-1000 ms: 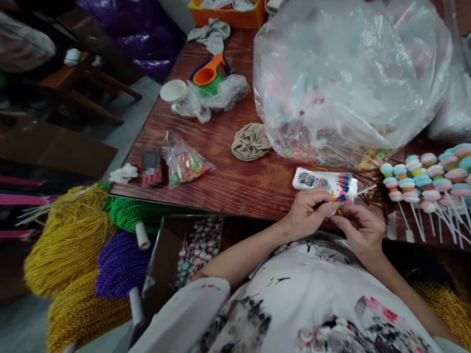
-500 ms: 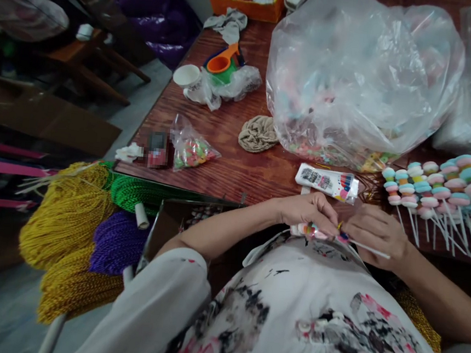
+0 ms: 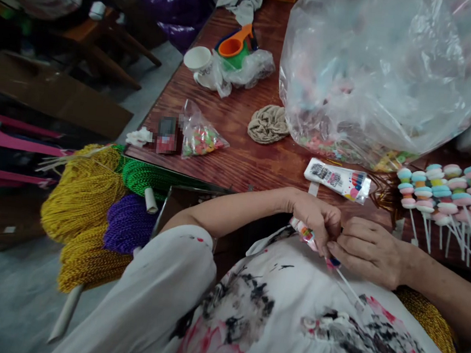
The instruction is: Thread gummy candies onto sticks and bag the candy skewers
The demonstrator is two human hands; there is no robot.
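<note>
My left hand (image 3: 316, 219) is closed around a marshmallow lollipop (image 3: 307, 235) in a clear printed wrapper, held tilted just above my lap. Its white stick (image 3: 349, 288) points down to the right. With fingers pinched, my right hand (image 3: 371, 251) works at the gathered neck of the wrapper, on a thin gold twist tie that the fingertips now mostly hide. Dark blue and pink show at the neck below the fingers. Just beyond the hands, a stack of printed wrappers (image 3: 336, 180) lies on the table, with loose gold twist ties (image 3: 382, 192) beside it.
Several bare marshmallow lollipops (image 3: 449, 189) lie at the right. A large clear bag (image 3: 376, 79) fills the table's back. Further left are a small candy bag (image 3: 201, 135), a beige cloth coil (image 3: 268, 124), a white cup (image 3: 197, 59) and an orange tape dispenser (image 3: 232, 47). Cord bundles (image 3: 85, 202) stand beside the table.
The lollipop has tilted, its stick swinging from nearly level to pointing down right. My right hand has lowered slightly and closed in on my left. The camera view has shifted.
</note>
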